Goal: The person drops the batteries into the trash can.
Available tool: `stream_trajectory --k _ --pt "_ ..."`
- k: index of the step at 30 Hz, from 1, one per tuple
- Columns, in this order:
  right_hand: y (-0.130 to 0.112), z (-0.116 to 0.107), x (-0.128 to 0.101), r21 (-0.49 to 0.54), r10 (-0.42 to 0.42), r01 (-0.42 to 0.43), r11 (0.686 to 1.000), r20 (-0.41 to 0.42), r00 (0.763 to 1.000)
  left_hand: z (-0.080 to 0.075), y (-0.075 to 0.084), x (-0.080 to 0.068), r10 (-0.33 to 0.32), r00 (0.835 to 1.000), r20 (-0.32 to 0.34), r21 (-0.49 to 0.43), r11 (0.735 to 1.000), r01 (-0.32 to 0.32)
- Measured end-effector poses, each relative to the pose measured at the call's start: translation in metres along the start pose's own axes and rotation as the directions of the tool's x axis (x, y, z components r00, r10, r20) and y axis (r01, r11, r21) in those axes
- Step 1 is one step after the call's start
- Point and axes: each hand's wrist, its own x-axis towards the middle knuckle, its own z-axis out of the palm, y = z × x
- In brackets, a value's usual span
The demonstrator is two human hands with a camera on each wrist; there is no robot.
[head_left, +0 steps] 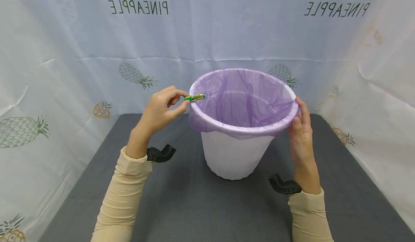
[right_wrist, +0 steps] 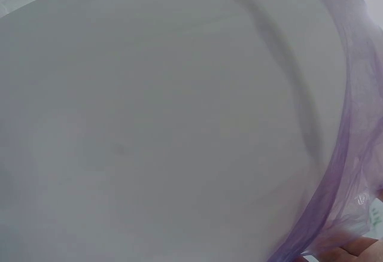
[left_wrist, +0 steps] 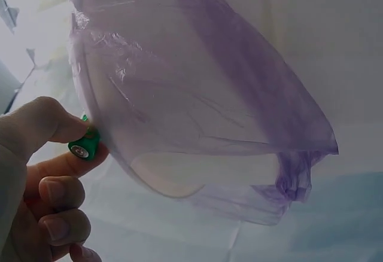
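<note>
A white trash can (head_left: 235, 157) stands upright, lined with a purple trash bag (head_left: 241, 106) folded over its rim. At the rim's left side my left hand (head_left: 162, 106) pinches a small green battery (head_left: 198, 97) between thumb and index finger. The left wrist view shows the battery's metal end (left_wrist: 82, 151) beside the bag-covered rim, the other fingers curled below. On the opposite side, my right hand (head_left: 302, 135) grips the bagged rim. The can's white wall (right_wrist: 149, 130) fills most of the right wrist view, with only some fingers (right_wrist: 353, 251) visible at the lower right corner.
A dark grey table (head_left: 201, 209) lies under the can. White curtains (head_left: 207, 29) printed with pineapples and lettering hang behind and at both sides. Black wrist mounts (head_left: 159, 153) sit on both forearms.
</note>
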Motion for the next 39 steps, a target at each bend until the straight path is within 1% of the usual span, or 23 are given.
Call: stream_trajectory --k 4,10,16,21,25,29,32,39 --pt "-0.001 0.000 -0.001 0.002 0.004 -0.004 1.000 0.002 1.000 0.003 -0.001 0.003 -0.005 1.000 0.004 -0.016 1.000 0.006" --pt "0.000 0.001 0.000 -0.002 0.006 -0.006 1.000 -0.009 1.000 0.006 0.001 0.007 0.010 1.000 -0.002 -0.054 0.999 -0.010" --pt "-0.001 0.002 0.000 -0.010 0.019 -0.020 1.000 -0.022 1.000 0.008 0.003 0.008 0.009 1.000 0.005 -0.067 0.998 -0.009" --pt "-0.001 0.003 0.000 0.006 0.023 -0.023 1.000 -0.026 0.999 0.009 0.001 0.007 0.012 1.000 0.008 -0.079 0.997 -0.011" --pt "-0.001 0.003 0.000 0.031 0.017 -0.016 0.999 -0.026 1.000 0.008 0.000 0.004 0.019 1.000 -0.012 -0.107 0.994 -0.021" --pt "-0.001 0.001 0.001 0.053 0.015 -0.014 0.998 -0.021 1.000 0.006 0.000 -0.002 0.032 0.998 -0.052 -0.131 0.991 -0.039" --pt "-0.003 -0.001 0.002 0.048 0.016 -0.015 0.999 -0.024 1.000 0.005 -0.001 -0.004 0.040 0.996 -0.079 -0.147 0.988 -0.051" --pt "-0.005 -0.004 0.001 0.041 0.013 -0.013 0.999 -0.018 1.000 0.005 -0.007 -0.008 0.065 0.993 -0.099 -0.145 0.986 -0.079"
